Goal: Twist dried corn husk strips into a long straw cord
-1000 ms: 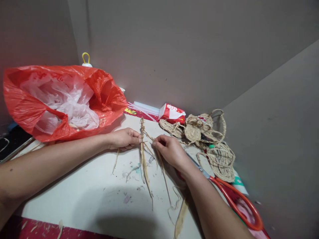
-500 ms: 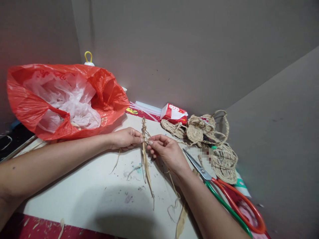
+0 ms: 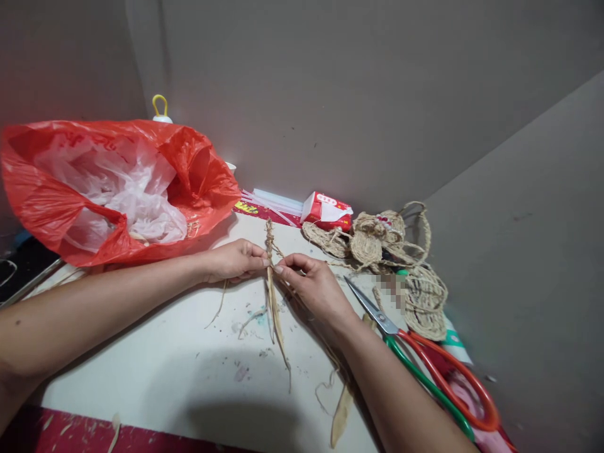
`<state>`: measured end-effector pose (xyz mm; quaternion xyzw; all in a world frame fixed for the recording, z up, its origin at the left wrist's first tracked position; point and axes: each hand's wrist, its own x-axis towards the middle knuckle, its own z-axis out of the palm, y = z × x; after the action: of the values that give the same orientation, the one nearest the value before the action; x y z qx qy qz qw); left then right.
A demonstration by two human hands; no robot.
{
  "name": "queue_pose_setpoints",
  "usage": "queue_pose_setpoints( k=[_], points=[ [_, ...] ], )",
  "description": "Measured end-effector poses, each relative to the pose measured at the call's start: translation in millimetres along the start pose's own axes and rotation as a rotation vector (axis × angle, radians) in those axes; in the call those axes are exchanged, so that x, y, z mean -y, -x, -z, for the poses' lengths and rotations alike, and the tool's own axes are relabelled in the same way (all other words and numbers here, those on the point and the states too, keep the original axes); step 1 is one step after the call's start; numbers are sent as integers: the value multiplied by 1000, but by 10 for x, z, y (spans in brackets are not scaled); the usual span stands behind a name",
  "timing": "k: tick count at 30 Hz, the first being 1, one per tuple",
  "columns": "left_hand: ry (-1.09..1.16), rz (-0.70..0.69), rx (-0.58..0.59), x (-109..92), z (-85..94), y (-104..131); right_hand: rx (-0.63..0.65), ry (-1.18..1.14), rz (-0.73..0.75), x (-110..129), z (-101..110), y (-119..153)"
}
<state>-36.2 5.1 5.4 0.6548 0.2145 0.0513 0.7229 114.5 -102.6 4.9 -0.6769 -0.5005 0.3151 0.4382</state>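
Observation:
Near the middle of the white board, a thin braid of dry plant fibre [image 3: 269, 235] points away from me, its loose strips [image 3: 276, 314] trailing toward me. My left hand [image 3: 238, 259] pinches it from the left, thumb and index finger closed on it just below the braided part. From the right, the thumb and index finger of my right hand [image 3: 311, 283] are pinched together at a strand beside the braid. The fingertips of both hands almost meet. A thin strand hangs beneath my left hand.
A red plastic bag [image 3: 207, 182] with white bags inside stands at the left. Behind lie straws [image 3: 278, 201] and a red tissue pack [image 3: 328, 211]. To the right are woven straw pieces [image 3: 368, 245] and large scissors [image 3: 384, 322] with red and green handles, beside my right forearm.
The whole view has shifted slightly, so things appear a little further left. My right fingers have changed their pose slightly at the strand; both hands keep their grip.

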Motion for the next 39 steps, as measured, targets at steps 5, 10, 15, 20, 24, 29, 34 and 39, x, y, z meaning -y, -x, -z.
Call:
queue_pose_setpoints(
  k=[5, 10, 15, 20, 24, 29, 34, 39],
  points=[
    [-26, -7, 7, -12, -12, -4, 74, -90, -61, -23, -2, -27],
    [-58, -24, 14, -12, -10, 3, 138, -244, -128, -54, -34, -33],
    [-69, -34, -8, -12, -29, 4, 135, 184, 88, -28, -47, 2],
    [-207, -99, -50, -66, -65, -10, 76, 501, 209, 26, -19, 40],
    [-377, -157, -77, -40, -53, -37, 100, 457, 185, -22, -21, -2],
    [-355, -167, -180, 80, -85, -74, 96, 385, 130, -86, -36, -42],
    [-57, 25, -242, 17, -179, -27, 105, 358, 137, -55, -14, -15],
    [99, 62, -244, -60, -217, -4, 139, 308, 108, -19, -4, -5]
  ],
)
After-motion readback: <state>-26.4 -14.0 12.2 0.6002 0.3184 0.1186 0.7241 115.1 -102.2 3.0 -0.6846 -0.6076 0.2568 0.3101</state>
